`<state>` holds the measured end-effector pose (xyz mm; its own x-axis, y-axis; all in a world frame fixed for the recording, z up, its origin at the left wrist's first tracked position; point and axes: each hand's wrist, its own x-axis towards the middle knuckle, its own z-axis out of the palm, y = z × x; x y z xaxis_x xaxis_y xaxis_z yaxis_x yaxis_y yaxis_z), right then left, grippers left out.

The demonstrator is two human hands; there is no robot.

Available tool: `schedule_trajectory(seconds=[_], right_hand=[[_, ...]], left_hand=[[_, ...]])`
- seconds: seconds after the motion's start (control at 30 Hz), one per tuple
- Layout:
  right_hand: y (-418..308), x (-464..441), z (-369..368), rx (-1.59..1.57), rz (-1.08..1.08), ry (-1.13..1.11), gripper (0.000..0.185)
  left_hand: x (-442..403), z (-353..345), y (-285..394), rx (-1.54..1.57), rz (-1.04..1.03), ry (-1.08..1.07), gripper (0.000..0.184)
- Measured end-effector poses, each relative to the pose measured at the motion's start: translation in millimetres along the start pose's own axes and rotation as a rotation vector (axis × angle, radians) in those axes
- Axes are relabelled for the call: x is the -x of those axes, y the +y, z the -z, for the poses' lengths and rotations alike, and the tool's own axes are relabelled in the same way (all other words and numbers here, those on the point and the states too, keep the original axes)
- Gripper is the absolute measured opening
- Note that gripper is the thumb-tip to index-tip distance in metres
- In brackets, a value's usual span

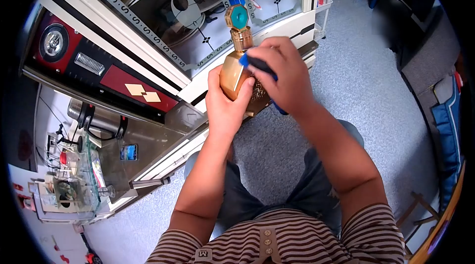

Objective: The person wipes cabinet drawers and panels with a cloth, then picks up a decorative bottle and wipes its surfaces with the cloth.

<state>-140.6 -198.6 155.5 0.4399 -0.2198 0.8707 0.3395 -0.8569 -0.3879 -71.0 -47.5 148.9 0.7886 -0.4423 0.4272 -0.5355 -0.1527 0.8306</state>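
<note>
A gold faceted bottle (228, 77) with a ribbed neck and a teal gem-like stopper (239, 17) is held up in front of the glass cabinet, slightly tilted. My left hand (226, 101) wraps round its lower body, thumb on the near side. My right hand (283, 73) grips a dark tool with blue parts (261, 65), blurred by motion; its exact kind I cannot make out. The tool's blue tip meets or overlaps the bottle's shoulder. Part of the bottle's textured lower side is hidden behind my hands.
The cabinet (208, 63) with patterned glass doors stands directly ahead. To the left, a counter (161, 140) bears a phone (128, 152), a steel pot (101, 119) and a glass shelf (91, 177). Speckled blue-grey floor (346, 51) lies to the right, beside a blue bag (448, 130).
</note>
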Motion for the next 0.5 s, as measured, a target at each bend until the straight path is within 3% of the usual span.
schedule_trajectory(seconds=[0.13,0.4,0.5], right_hand=[[17,-2,-1,0.012,-0.219,0.118,0.027],[-7,7,-6,-0.058,0.018,-0.011,0.031],[5,0,-4,0.017,-0.055,0.018,0.03]], left_hand=[[-2,2,-6,0.075,0.047,0.015,0.053],[1,4,-11,0.16,-0.007,-0.039,0.057],[0,3,-15,0.163,-0.029,-0.031,0.059]])
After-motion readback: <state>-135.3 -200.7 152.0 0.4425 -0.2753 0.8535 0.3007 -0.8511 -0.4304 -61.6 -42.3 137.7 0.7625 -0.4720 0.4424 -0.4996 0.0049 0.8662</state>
